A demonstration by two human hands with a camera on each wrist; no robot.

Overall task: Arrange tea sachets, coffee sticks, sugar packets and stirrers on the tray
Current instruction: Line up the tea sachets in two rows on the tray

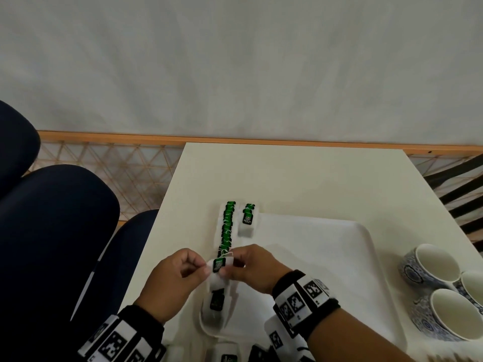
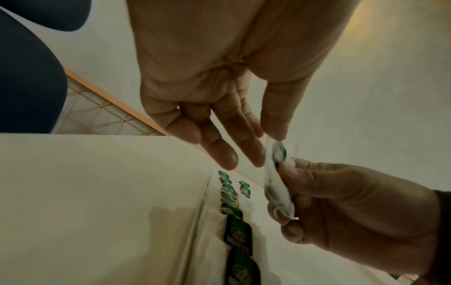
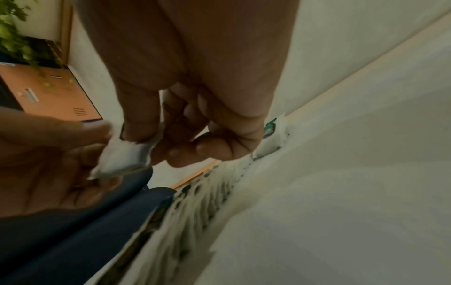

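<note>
From the head camera you see the whole layout: a white tray (image 1: 339, 246) on the counter (image 1: 287, 178), a long overlapping row of tea bags (image 1: 226, 226) with green tags running down the tray's left edge, a short second row (image 1: 247, 218) just beside it at the far end, and three blue-patterned cups (image 1: 441, 286) at the right, off the tray. More tea bags (image 1: 227, 357) lie at the near edge, partly cut off.

Your left wrist camera shows what the head view hides: the tea bag (image 2: 277, 181) you hold is seen edge-on, raised above the row, with its tag at the top. Your right wrist camera adds a plant (image 3: 14, 32) and an orange cabinet (image 3: 48, 92) behind, but it is blurred.

Your left hand (image 1: 175, 280) pinches the bag's upper end between thumb and forefinger, while the other fingers (image 2: 219, 148) stretch out loosely. Your right hand (image 1: 251, 270) has its fingers curled round the bag's side, thumb pressed on it. Both hands meet on this one bag, above the near end of the long row
</note>
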